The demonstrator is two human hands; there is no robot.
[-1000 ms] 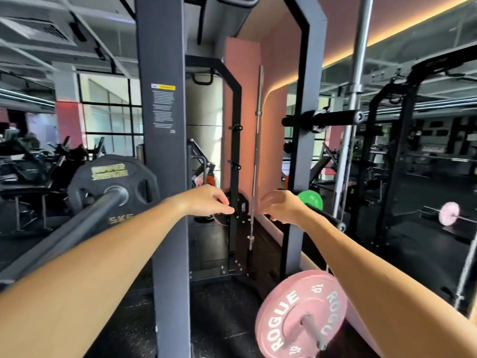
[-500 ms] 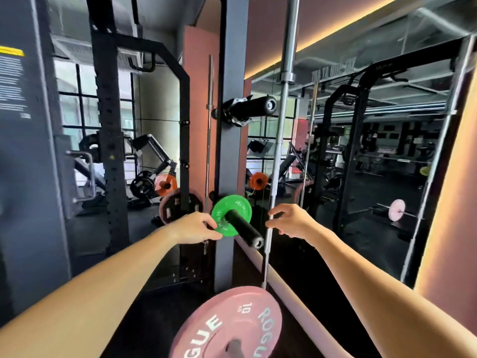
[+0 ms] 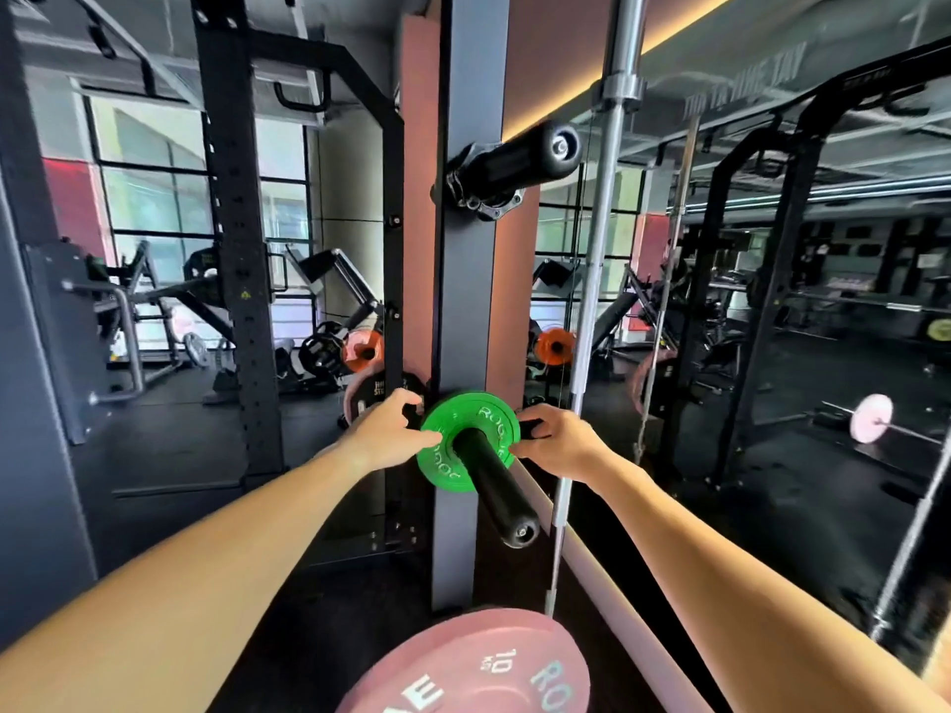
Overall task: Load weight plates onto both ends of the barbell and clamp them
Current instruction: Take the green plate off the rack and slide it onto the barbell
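Note:
A small green Rogue weight plate (image 3: pixel 465 427) sits on a black storage peg (image 3: pixel 496 488) that sticks out of a grey rack upright (image 3: pixel 465 280). My left hand (image 3: pixel 388 434) grips the plate's left edge, fingers curled around the rim. My right hand (image 3: pixel 558 445) holds its right edge, fingers hooked behind the plate. Both arms reach forward. At the bottom edge a pink 10 kg Rogue bumper plate (image 3: pixel 478 671) is partly cut off. The barbell being loaded is out of view.
A second black peg (image 3: pixel 520 164) with a clamp on it sticks out higher on the upright. A silver barbell (image 3: pixel 599 259) stands upright just right of the rack. A wall mirror (image 3: pixel 772 301) fills the right side. Another black rack (image 3: pixel 236 249) stands to the left.
The view has swung right and closer to the rack. Both hands have gone from open and apart to closing on the two edges of the green plate.

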